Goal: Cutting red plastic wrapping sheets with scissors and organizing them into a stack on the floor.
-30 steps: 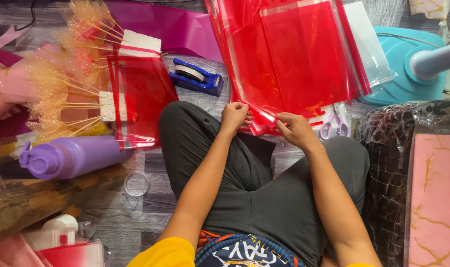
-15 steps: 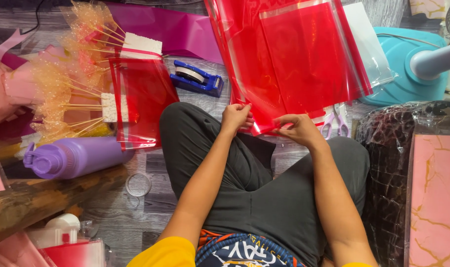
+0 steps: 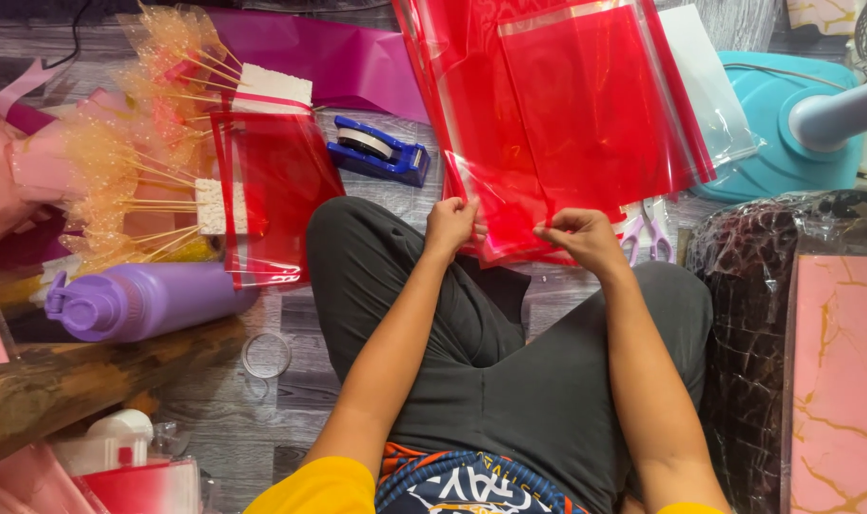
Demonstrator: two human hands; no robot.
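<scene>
Head view looks down on a stack of red transparent cellophane sheets (image 3: 557, 124) spread on the grey wood-plank floor (image 3: 291, 400), its near edge drawn up to the seated person's knees, probably so single sheets can be picked apart. Left hand (image 3: 450, 225) and right hand (image 3: 578, 238) each pinch that edge, fingers closed on the film. Pale purple-handled scissors (image 3: 646, 228) lie just beside the right hand; a blue tape dispenser (image 3: 376, 150) sits near the left, both within easy reach.
</scene>
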